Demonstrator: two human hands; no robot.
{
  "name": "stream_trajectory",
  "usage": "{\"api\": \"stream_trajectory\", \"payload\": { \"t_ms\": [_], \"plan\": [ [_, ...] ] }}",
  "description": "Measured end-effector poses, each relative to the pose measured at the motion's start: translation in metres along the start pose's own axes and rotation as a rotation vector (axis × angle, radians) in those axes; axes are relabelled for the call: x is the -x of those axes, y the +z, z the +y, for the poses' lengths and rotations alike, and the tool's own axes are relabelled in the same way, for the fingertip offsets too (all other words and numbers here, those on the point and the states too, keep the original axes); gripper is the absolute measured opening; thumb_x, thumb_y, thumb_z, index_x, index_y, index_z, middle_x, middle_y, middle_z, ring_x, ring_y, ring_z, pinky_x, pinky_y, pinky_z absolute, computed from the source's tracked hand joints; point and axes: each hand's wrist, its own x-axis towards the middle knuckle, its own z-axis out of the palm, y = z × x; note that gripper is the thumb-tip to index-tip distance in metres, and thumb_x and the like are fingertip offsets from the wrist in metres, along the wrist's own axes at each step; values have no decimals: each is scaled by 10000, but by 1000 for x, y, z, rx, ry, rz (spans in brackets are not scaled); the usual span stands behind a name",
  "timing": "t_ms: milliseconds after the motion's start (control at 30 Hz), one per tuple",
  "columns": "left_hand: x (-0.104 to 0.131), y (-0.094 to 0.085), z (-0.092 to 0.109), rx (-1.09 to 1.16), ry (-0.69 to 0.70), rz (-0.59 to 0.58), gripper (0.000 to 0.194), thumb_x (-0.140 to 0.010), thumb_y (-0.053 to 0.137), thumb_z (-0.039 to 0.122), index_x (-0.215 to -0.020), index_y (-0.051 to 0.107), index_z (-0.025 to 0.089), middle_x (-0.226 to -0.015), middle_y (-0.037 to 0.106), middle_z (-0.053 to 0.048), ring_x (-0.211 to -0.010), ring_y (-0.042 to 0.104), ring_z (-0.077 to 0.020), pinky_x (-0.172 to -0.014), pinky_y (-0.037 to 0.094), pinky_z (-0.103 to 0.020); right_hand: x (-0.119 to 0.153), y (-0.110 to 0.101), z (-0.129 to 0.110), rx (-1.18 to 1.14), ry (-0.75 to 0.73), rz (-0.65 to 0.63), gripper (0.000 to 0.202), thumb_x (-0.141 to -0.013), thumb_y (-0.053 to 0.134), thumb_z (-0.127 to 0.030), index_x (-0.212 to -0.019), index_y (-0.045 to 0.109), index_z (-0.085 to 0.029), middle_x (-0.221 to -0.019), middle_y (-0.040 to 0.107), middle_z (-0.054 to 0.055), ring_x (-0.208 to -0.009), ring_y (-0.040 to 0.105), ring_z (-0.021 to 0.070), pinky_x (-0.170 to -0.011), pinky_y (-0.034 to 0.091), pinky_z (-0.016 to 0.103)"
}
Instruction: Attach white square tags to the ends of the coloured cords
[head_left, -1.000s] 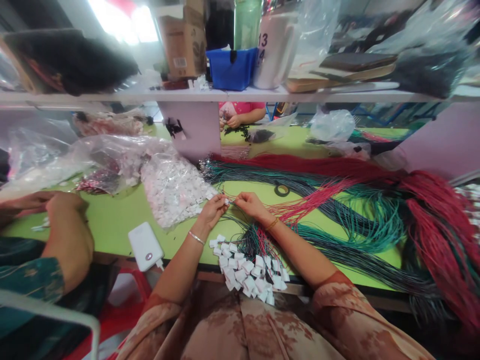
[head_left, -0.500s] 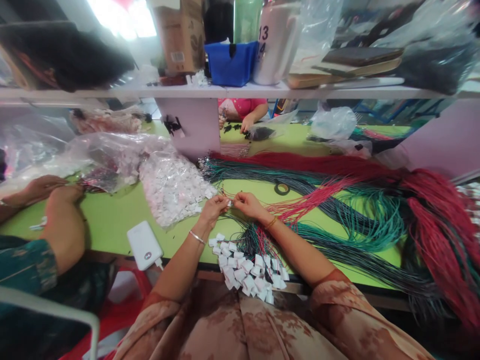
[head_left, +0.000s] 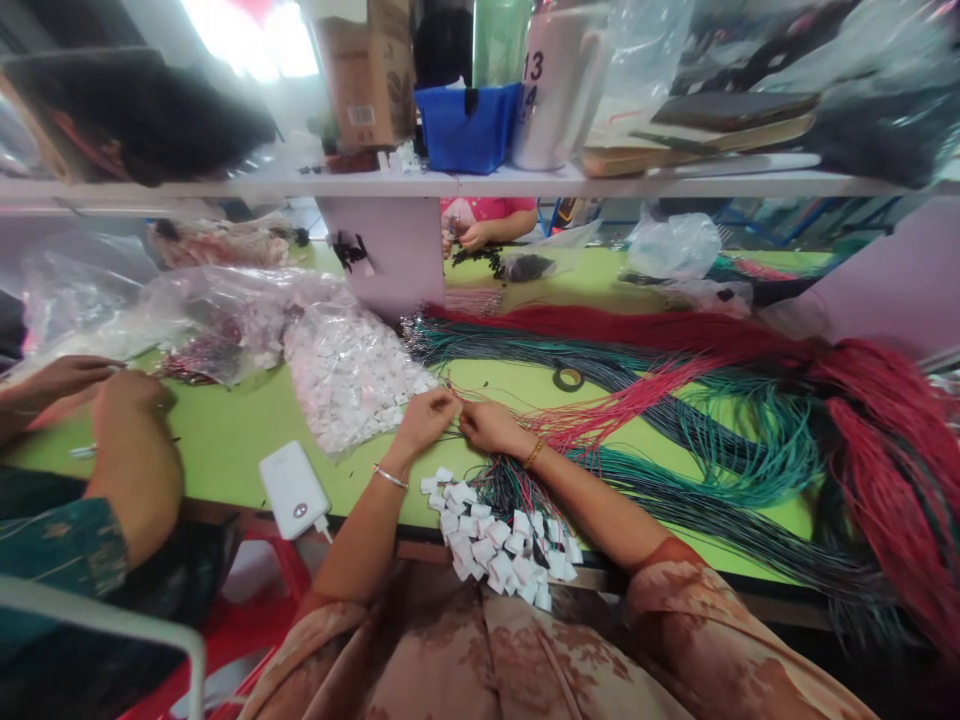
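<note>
My left hand (head_left: 429, 418) and my right hand (head_left: 491, 425) meet fingertip to fingertip over the green table, both with closed fingers. What lies between the fingertips is hidden; thin wires run beside them. Just below hangs a cluster of white connectors (head_left: 487, 540) on dark and red wires, over the table's front edge. A clear bag of white connectors (head_left: 349, 375) lies left of my left hand. To the right spread long bundles of red wires (head_left: 637, 385), dark wires (head_left: 675, 430) and green wires (head_left: 765, 450).
A white power bank (head_left: 294, 490) with a cable lies at the front left. A black tape roll (head_left: 568, 379) sits behind my right hand. The shelf (head_left: 480, 185) carries a blue bin (head_left: 469, 125) and a pitcher. Other people's arms are at the left and far side.
My fingertips have come together, and the white piece seen between them is now hidden. My right hand has turned and lowered slightly. The co-worker's hands at the left and across the table have shifted.
</note>
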Motion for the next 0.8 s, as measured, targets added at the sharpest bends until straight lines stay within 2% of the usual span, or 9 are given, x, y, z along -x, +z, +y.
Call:
{"api": "stream_trajectory", "payload": {
  "t_ms": [33, 67, 100, 233, 400, 500, 567, 700, 800],
  "plan": [
    [-5, -4, -8, -156, 15, 221, 90, -752, 630, 227, -688, 672, 180, -699, 637, -53, -755, 571, -201, -723, 410, -295, 1, 1, -1, 17, -4, 4, 121, -805, 529, -193, -801, 645, -157, -811, 688, 128, -674, 562, 198, -619, 331, 288],
    [-10, -8, -15, -313, 18, 365, 108, -782, 581, 206, -715, 663, 186, -718, 623, -56, -786, 562, -209, -739, 395, -298, 1, 2, -1, 22, -6, 9, 125, -812, 513, -183, -807, 634, -152, -803, 683, 136, -660, 553, 198, -616, 329, 293],
    [-14, -12, -21, -451, 16, 424, 135, -801, 541, 181, -732, 656, 186, -744, 613, -68, -810, 557, -219, -747, 382, -306, 2, 2, 0, 16, -9, 18, 119, -813, 506, -176, -816, 622, -148, -792, 675, 138, -646, 540, 194, -613, 326, 296],
    [-23, -15, -37, -761, 32, 314, 164, -823, 482, 142, -773, 636, 175, -894, 582, -125, -854, 546, -247, -743, 360, -328, 1, 2, 8, -169, -26, 95, 87, -808, 477, -182, -806, 563, -165, -726, 618, 66, -617, 482, 156, -594, 324, 271],
    [-24, -11, -39, -779, 4, 285, 186, -765, 540, 82, -909, 621, 168, -905, 579, -136, -892, 548, -267, -743, 371, -327, -7, -1, 9, -559, 23, 213, 117, -786, 483, -277, -732, 520, -180, -671, 553, -14, -621, 447, 117, -596, 345, 230],
    [-22, -12, -34, -514, 7, 338, 199, -785, 573, 132, -971, 624, 180, -910, 595, -119, -911, 561, -257, -774, 405, -329, -11, -2, 5, -725, 17, 260, 154, -768, 495, -326, -733, 525, -179, -673, 540, -18, -647, 457, 118, -620, 372, 233],
    [-20, -11, -29, -145, 1, 346, 178, -819, 580, 208, -993, 616, 197, -923, 609, -84, -867, 583, -214, -777, 441, -317, -11, -2, 3, -798, 15, 274, 178, -758, 502, -352, -733, 528, -178, -676, 536, -17, -648, 459, 118, -626, 382, 238],
    [-19, -4, -24, 583, -164, 182, 239, -735, 712, 272, -907, 574, 182, -796, 608, -5, -717, 609, -125, -737, 498, -270, -8, -3, 2, -842, 30, 279, 223, -747, 520, -397, -723, 531, -175, -661, 529, -20, -623, 445, 111, -611, 377, 237],
    [-18, 2, -24, 764, -226, 35, 317, -654, 786, 237, -877, 572, 163, -780, 631, 0, -671, 600, -90, -640, 483, -202, -5, -5, 3, -825, 50, 314, 240, -744, 522, -413, -685, 517, -179, -624, 502, -28, -595, 420, 106, -574, 353, 233]
  ]
}}
